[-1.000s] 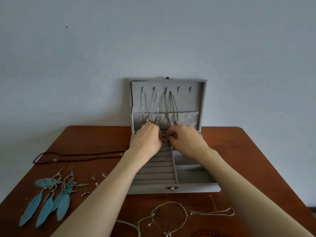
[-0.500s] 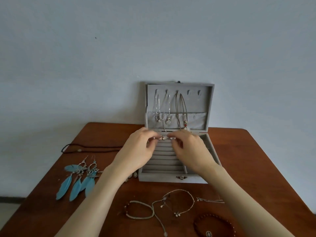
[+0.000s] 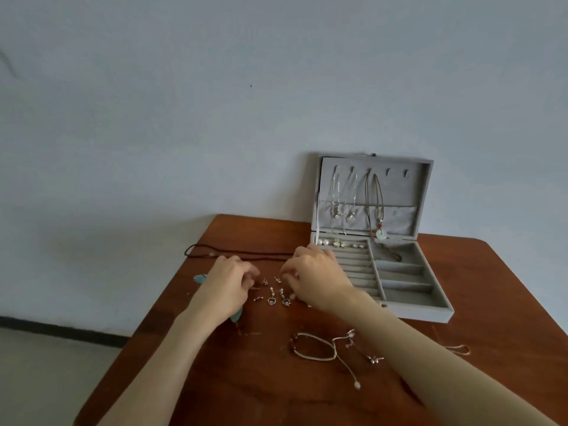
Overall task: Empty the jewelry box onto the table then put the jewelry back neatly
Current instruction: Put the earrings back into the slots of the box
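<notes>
On the reddish-brown wooden table (image 3: 479,290), whose top is smooth with rounded corners, a grey felt-lined jewelry box (image 3: 421,310) sits toward the right, its lid standing upright against the pale wall (image 3: 215,103). Fine silvery chain necklaces (image 3: 338,195) hang from the lid's hooks beside a cord necklace (image 3: 373,204) carrying a round pale ring pendant. The box base is split into soft ribbed ring rolls on the left and rectangular compartments on the right; small pearl and flower studs (image 3: 339,242) line the rearmost roll. A long dark beaded necklace (image 3: 246,258) lies stretched across the table's far left. Near the front edge rests a looped cord bracelet (image 3: 310,348) with trailing ends. The left hand (image 3: 224,285) hovers low with fingers curled inward, covering turquoise feather earrings (image 3: 201,278); whether it pinches anything cannot be told. The right hand (image 3: 316,278), just left of the box, has fingertips drawn together near the table, and a grip cannot be made out. Between both hands lie tiny metal drop earrings (image 3: 278,296) and studs, loose on the wood
</notes>
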Demonstrator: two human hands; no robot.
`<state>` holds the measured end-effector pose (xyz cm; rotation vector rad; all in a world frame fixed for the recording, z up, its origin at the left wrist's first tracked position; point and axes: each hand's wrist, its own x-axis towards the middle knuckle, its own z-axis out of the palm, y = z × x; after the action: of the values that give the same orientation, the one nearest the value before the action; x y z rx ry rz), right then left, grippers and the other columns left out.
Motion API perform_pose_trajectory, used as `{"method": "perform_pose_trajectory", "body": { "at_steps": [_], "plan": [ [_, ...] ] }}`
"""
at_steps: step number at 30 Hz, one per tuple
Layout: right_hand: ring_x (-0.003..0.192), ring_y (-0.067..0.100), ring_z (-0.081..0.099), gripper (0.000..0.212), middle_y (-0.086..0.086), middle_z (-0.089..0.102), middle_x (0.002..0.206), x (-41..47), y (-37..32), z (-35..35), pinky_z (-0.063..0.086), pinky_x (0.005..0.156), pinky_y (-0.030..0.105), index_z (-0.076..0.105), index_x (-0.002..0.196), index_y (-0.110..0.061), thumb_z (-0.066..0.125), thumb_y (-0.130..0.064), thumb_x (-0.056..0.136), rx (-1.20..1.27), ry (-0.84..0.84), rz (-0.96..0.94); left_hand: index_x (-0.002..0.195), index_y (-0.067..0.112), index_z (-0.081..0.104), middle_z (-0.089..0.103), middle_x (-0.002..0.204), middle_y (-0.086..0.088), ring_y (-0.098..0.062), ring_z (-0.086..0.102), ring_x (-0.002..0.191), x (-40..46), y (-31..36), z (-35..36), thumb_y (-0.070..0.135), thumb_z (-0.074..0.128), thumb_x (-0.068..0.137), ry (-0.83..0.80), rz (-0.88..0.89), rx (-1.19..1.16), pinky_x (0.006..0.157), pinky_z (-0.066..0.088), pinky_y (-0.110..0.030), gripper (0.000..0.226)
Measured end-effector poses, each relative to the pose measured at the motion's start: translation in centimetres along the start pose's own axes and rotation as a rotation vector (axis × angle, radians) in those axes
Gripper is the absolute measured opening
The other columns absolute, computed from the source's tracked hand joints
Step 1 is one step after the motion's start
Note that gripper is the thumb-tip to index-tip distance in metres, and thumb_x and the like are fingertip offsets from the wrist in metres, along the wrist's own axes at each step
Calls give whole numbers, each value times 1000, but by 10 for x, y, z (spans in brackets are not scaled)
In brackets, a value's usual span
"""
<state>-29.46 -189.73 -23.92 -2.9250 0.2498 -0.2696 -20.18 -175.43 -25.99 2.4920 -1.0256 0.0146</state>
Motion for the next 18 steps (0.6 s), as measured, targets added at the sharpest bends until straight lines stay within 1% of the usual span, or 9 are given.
{"method": "perform_pose_trajectory", "body": {
  "at_steps": [4, 6, 8, 10, 12, 15, 18],
  "plan": [
    [115, 22, 43, 24, 0, 57, 116, 16, -5, 6, 26, 101, 40, 66, 110, -27, 51, -30, 92, -45, -50, 15, 109, 22, 66, 58, 105, 6, -15, 44, 108, 3, 3, 3, 23, 60, 88, 29, 22, -4, 94, 38, -28, 21],
    [113, 21, 43, 23, 0, 57, 115, 18, -4, 10, 25, 99, 39, 66, 109, -28, 53, -31, 90, -41, -50, 19, 107, 21, 66, 58, 106, 5, -14, 43, 109, 5, 6, 6, 26, 61, 87, 37, 35, -6, 94, 37, -28, 21],
    [111, 19, 43, 21, -2, 57, 112, 18, -3, 13, 25, 97, 38, 66, 107, -29, 55, -32, 89, -33, -42, 14, 102, 20, 67, 57, 104, 5, -14, 43, 107, 6, 5, 9, 26, 63, 85, 45, 24, -19, 93, 37, -29, 18],
    [109, 18, 43, 20, -4, 56, 110, 18, -4, 15, 24, 95, 36, 67, 104, -30, 56, -34, 88, -19, -33, 2, 93, 19, 69, 57, 98, 5, -15, 46, 103, 6, 3, 11, 24, 65, 83, 70, -6, -63, 90, 37, -29, 11],
    [108, 17, 43, 19, -4, 56, 109, 21, -6, 16, 24, 94, 35, 68, 102, -30, 57, -34, 88, -6, -26, -9, 88, 18, 70, 57, 95, 4, -15, 46, 100, 6, 1, 12, 22, 67, 83, 94, -23, -98, 87, 35, -27, 8],
    [108, 18, 43, 19, -4, 57, 108, 23, -9, 19, 24, 92, 36, 68, 102, -29, 57, -33, 88, -1, -28, -34, 94, 18, 71, 58, 99, 3, -15, 45, 102, 6, 2, 12, 23, 64, 84, 92, 6, -65, 84, 34, -24, 12],
    [109, 18, 44, 19, -4, 57, 109, 24, -10, 20, 24, 93, 36, 69, 102, -29, 57, -33, 88, 0, -32, -40, 99, 18, 70, 59, 104, 2, -16, 44, 105, 8, 1, 11, 24, 62, 86, 71, 32, -31, 88, 35, -26, 16]
  ]
}}
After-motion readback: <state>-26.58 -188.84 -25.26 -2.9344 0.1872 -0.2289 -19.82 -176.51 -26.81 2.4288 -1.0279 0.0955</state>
